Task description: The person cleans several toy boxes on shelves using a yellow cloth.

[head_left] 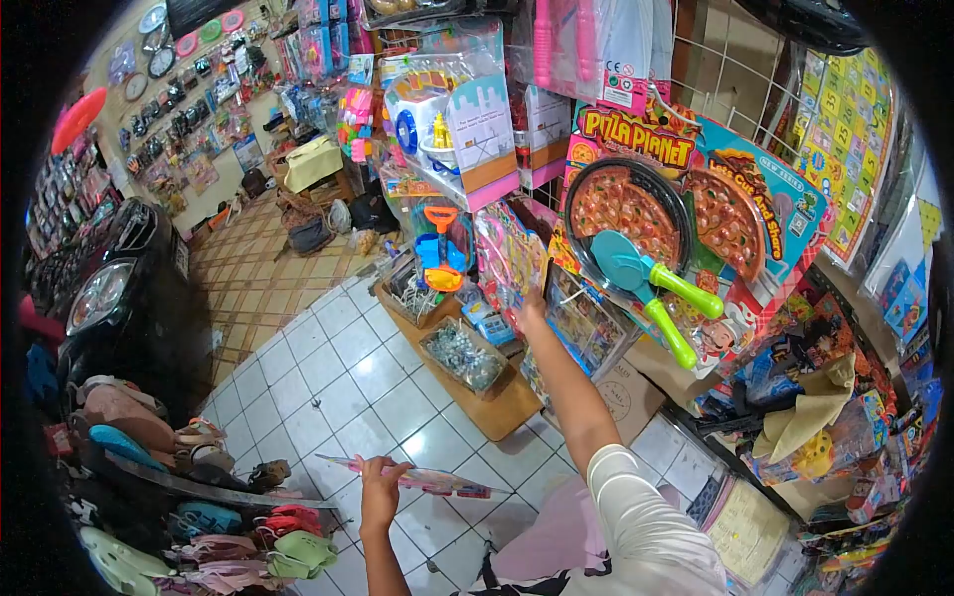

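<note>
My left hand (379,494) is down low over the tiled floor, shut on a flat pink toy packet (427,480) that lies edge-on and points right. My right hand (531,307) reaches up and forward to a hanging flat toy pack (510,251) on the display, fingers touching its lower edge; whether it grips the pack I cannot tell. A white sleeve covers my right upper arm. Just right of that hand hangs a large Pizza Planet toy pack (696,214) with a green and teal cutter.
Wooden trays (467,358) of small items sit on a low shelf below the hanging toys. Sandals (189,467) fill a rack at lower left, behind a parked motorbike (119,288). A white tiled floor (338,377) runs between. Clocks hang on the far wall.
</note>
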Available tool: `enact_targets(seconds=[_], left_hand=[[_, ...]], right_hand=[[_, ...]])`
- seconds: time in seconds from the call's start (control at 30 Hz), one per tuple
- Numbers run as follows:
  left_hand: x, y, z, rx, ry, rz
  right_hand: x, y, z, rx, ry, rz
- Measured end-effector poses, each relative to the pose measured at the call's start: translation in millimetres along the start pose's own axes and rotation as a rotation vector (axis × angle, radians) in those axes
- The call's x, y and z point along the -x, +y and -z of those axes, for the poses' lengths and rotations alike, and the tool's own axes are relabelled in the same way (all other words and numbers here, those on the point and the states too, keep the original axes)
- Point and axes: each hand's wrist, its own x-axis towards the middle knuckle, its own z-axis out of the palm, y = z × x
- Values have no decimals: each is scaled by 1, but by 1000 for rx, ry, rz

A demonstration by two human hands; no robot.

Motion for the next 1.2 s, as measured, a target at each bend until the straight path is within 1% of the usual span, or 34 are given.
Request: enact_targets(seconds=[0.1, 0.13, 0.23, 0.27, 0.4, 0.5, 0.57, 0.63, 0.7, 0.73, 0.8, 0.83, 0.87, 0.9, 0.93, 0.97, 1.0, 1.03, 1.07, 1.13, 1.17, 1.2], left_hand=[[2, -2, -3, -11, -32, 28], [2, -4, -4, -13, -41, 35], [3, -9, -10, 66, -39, 78], [2, -9, -11, 59, -43, 63], [-9, 2, -10, 33, -46, -20], [-20, 21, -9, 2, -8, -125], [-29, 36, -9, -42, 36, -182], [-40, 56, -6, -125, 86, -216], [-50, 67, 1, -179, 149, -286], [-57, 81, 13, -153, 167, -304], [-65, 89, 32, -78, 196, -359], [-68, 103, 48, -62, 270, -393], [-74, 108, 62, -52, 282, -453], [-76, 110, 70, -53, 359, -491], [-77, 122, 85, 124, 340, -448], [-79, 135, 101, 85, 357, -418], [-81, 149, 120, 173, 353, -467], [-86, 158, 128, 287, 417, -432], [-92, 164, 133, 402, 479, -397], [-101, 162, 144, 604, 419, -271], [-105, 159, 149, 702, 385, -206], [-108, 156, 148, 693, 398, -188]], right_hand=[[-7, -14, -4, -198, -84, -100], [23, -30, -11, -202, -73, -95], [12, -36, -4, -250, -211, -204], [9, -38, -4, -247, -294, -201], [55, -63, -19, -64, -358, 3], [102, -63, 8, 457, -613, 283], [139, -69, 56, 733, -1086, 188], [202, -68, 111, 653, -1254, -21], [230, -63, 165, 981, -1132, 271], [244, -63, 191, 1143, -1061, 416], [248, -56, 240, 1092, -805, 286], [246, -52, 261, 1065, -680, 230], [247, -52, 276, 1040, -615, 173], [250, -51, 289, 1012, -551, 114], [251, -49, 299, 980, -489, 61], [251, -47, 305, 946, -466, 37], [252, -46, 311, 913, -442, 13], [254, -47, 316, 879, -418, -12], [255, -48, 321, 787, -392, 29], [261, -53, 326, 602, -338, 101], [265, -58, 328, 513, -355, 105], [274, -68, 325, 421, -369, 106]])
